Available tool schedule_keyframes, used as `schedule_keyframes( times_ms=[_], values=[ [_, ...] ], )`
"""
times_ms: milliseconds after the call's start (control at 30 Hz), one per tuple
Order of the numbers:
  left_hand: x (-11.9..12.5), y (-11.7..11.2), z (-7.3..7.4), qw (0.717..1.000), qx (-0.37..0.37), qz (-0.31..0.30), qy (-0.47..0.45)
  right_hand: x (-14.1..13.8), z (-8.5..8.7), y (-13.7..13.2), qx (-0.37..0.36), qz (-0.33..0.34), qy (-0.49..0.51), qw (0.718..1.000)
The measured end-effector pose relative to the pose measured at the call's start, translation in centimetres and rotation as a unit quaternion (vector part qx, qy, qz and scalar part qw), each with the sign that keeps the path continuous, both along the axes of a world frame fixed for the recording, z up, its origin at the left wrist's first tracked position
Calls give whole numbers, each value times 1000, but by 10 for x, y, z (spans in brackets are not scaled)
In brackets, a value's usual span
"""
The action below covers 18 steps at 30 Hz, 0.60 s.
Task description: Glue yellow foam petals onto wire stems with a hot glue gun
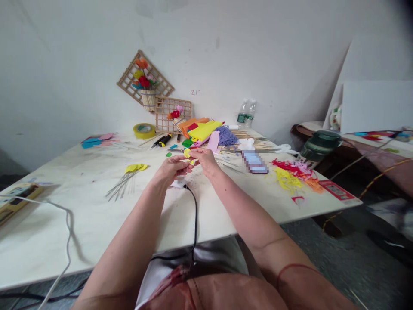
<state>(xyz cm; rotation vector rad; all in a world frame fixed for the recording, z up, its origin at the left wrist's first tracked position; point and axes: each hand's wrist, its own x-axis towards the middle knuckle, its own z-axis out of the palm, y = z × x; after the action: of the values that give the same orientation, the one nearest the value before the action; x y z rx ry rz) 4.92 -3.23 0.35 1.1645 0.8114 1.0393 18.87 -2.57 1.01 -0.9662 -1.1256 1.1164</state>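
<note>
Close together over the middle of the table, my left hand [174, 168] and my right hand [204, 160] both pinch a small yellow petal [186, 153]. Its rounded top shows above the fingertips, and a bit of yellow also shows lower between them. The fingers hide the rest, so I cannot tell whether a wire is attached. Left of my hands lies a bunch of yellow petals [136, 168] on thin wire stems [121, 187]. Under my left hand a white device [178, 184] with a black cable is partly covered.
Behind my hands are coloured sheets [206, 129], purple yarn [226, 136], yellow tape [144, 130] and cutters [165, 140]. To the right lie a phone [254, 162], coloured scraps [288, 178] and a green-lidded jar [318, 146]. A power strip [19, 200] sits at left; flower-decorated lattices [164, 86] stand behind.
</note>
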Motion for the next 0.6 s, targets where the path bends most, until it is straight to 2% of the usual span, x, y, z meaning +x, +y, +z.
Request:
schedule_keyframes(
  times_ms=[233, 300, 367, 433, 467, 533, 600],
  values=[
    [-1, -1, 2, 1000, -13, 12, 6, 3, 2, 2, 18, 9, -30, 999],
    [-1, -2, 4, 999, -17, 30, 0, 15, 6, 6, 36, -12, -66, 997],
    [-2, -2, 5, 999, -15, 50, -12, 35, 11, 11, 52, -81, -140, 986],
    [-4, 0, 5, 997, -10, 66, -25, 57, 13, 17, 30, -154, -276, 948],
    [-4, 1, 5, 997, -7, 75, -30, 68, 13, 20, 3, -182, -361, 915],
    [-6, 4, 4, 995, -2, 91, -39, 83, 10, 25, -41, -218, -513, 829],
    [-8, 5, 3, 994, 2, 103, -45, 90, 4, 29, -76, -215, -608, 761]
  ],
)
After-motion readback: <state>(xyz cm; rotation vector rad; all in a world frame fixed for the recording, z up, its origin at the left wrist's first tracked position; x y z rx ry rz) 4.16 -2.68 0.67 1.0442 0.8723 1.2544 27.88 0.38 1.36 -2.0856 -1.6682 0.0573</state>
